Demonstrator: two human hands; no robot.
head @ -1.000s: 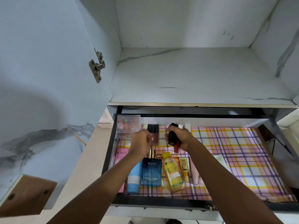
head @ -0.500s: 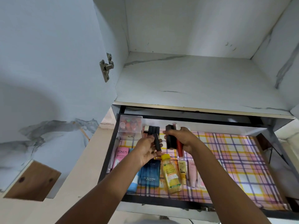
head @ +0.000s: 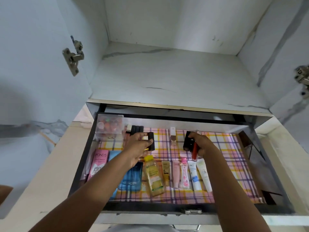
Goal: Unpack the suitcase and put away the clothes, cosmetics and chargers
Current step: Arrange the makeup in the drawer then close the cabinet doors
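Over the pulled-out drawer (head: 87, 151) with its checked liner (head: 222, 166), a clear box (head: 109, 126) of small pots sat in the far left corner, a row of black lipsticks (head: 137, 128) just beside it. My left hand (head: 138, 149) pinched one black lipstick tube (head: 151, 144) between thumb and fingers above the liner. Below lay a pink carton (head: 98, 163), a blue perfume box (head: 132, 179), a yellow bottle (head: 153, 177) and a line of small tubes (head: 185, 175). My right hand (head: 199, 145) gripped a black case (head: 187, 142) together with a red lip gloss (head: 194, 152), near a pale bottle (head: 173, 137).
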